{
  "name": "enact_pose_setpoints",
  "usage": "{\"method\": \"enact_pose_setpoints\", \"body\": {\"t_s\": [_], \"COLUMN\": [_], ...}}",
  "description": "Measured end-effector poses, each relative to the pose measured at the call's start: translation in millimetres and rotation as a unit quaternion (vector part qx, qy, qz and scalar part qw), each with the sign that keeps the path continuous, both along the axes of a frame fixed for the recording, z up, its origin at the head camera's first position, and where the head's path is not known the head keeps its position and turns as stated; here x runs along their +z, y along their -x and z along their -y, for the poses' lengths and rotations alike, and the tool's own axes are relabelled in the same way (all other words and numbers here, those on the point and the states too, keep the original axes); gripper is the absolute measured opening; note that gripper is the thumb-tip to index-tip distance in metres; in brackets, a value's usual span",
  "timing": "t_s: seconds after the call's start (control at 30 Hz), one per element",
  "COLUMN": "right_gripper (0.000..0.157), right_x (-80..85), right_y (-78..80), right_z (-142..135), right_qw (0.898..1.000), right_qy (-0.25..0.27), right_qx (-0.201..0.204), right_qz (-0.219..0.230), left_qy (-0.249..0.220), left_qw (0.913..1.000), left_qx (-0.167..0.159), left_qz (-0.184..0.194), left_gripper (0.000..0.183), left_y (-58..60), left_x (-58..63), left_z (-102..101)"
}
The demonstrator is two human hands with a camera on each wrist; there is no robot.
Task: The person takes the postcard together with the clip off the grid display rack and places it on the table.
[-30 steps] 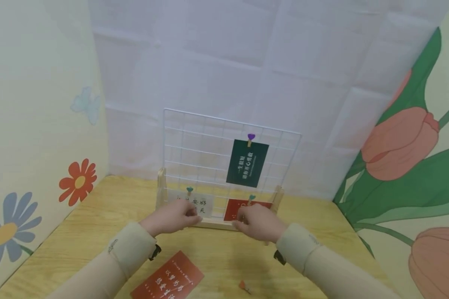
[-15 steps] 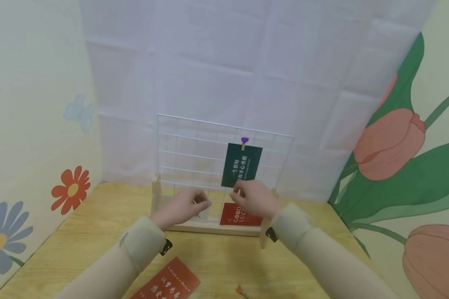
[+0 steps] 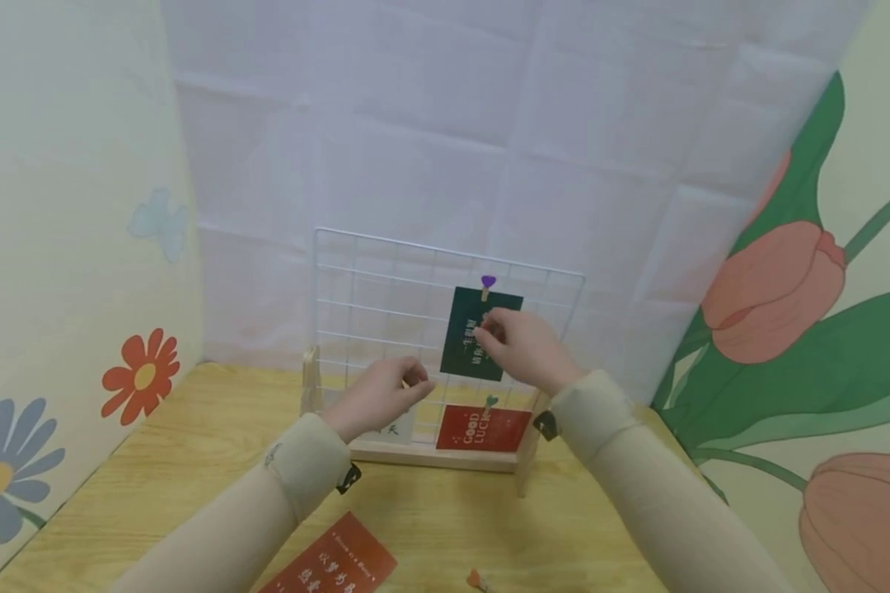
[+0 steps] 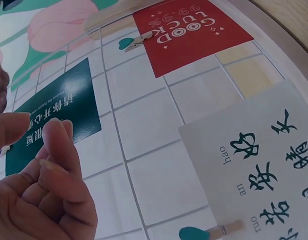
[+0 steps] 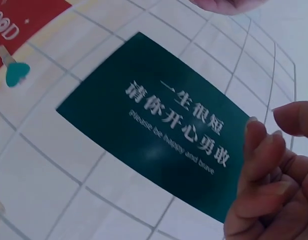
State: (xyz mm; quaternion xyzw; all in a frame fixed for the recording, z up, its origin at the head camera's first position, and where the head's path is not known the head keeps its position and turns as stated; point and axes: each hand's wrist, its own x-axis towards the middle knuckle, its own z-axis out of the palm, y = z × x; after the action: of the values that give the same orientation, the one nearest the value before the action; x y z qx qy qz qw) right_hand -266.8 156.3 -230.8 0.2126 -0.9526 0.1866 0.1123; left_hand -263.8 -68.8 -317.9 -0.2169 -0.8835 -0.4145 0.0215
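Note:
A white wire grid [image 3: 451,252] stands upright in a wooden base [image 3: 430,458]. On it hangs a dark green card [image 5: 168,130], clipped by a purple heart peg [image 3: 488,282]. My right hand [image 3: 528,350] hovers before this card, fingers loosely bent with nothing between them. Below is a red GOOD LUCK card [image 3: 508,434] under a teal heart peg [image 3: 492,402]. Lower left, a white lettered card [image 4: 243,165], partly hidden in the head view, has a teal peg [image 4: 194,233]. Near it my left hand [image 3: 381,397] is raised, thumb and fingertips apart, holding nothing.
A red card [image 3: 344,560] with white lettering lies on the wooden table [image 3: 430,519] in front. To its right lies a small clip with an orange end [image 3: 477,578]. White cloth [image 3: 415,148] hangs behind; flower-printed panels [image 3: 779,395] flank the table.
Both hands have risen from the lower cards. My right hand moved up before the green card, uncovering the red GOOD LUCK card. The left hand moved up and right. The view shifted slightly.

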Motion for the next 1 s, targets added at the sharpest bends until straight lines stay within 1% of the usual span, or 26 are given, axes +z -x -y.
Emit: {"method": "enact_pose_setpoints", "body": {"t_s": [0.13,0.23,0.37,0.57,0.67,0.83,1.0], "right_gripper": [0.021,0.022,0.022,0.024,0.026,0.028,0.039], "right_x": [9.3,13.1,15.7,17.1,18.9,24.7,31.0], "right_y": [3.3,4.3,5.7,11.2,13.4,16.1,17.6], "right_z": [-3.1,-4.4,-4.0,-1.8,-0.8,0.4,1.2], "right_qw": [0.999,0.998,0.997,0.994,0.994,0.994,0.994], "right_qy": [-0.003,0.002,0.012,-0.001,-0.002,0.013,0.02], "right_qx": [-0.017,-0.033,-0.045,-0.049,-0.054,-0.059,-0.065], "right_qz": [-0.028,-0.045,-0.066,-0.095,-0.095,-0.09,-0.089], "left_qy": [-0.003,-0.008,-0.015,-0.017,-0.018,-0.017,-0.02], "left_qw": [0.9999,0.9996,0.9989,0.9987,0.9986,0.9987,0.9987], "left_qx": [0.007,0.018,0.031,0.045,0.049,0.046,0.043], "left_qz": [0.008,0.022,0.03,0.017,0.012,0.011,0.018], "left_gripper": [0.022,0.028,0.038,0.052,0.059,0.062,0.061], "left_y": [4.4,8.3,10.6,9.1,7.9,8.4,10.5], "left_x": [4.4,5.5,3.2,-1.9,-1.5,0.9,3.4], "left_z": [-4.4,-7.9,-12.6,-16.8,-18.9,-22.7,-24.6]}}
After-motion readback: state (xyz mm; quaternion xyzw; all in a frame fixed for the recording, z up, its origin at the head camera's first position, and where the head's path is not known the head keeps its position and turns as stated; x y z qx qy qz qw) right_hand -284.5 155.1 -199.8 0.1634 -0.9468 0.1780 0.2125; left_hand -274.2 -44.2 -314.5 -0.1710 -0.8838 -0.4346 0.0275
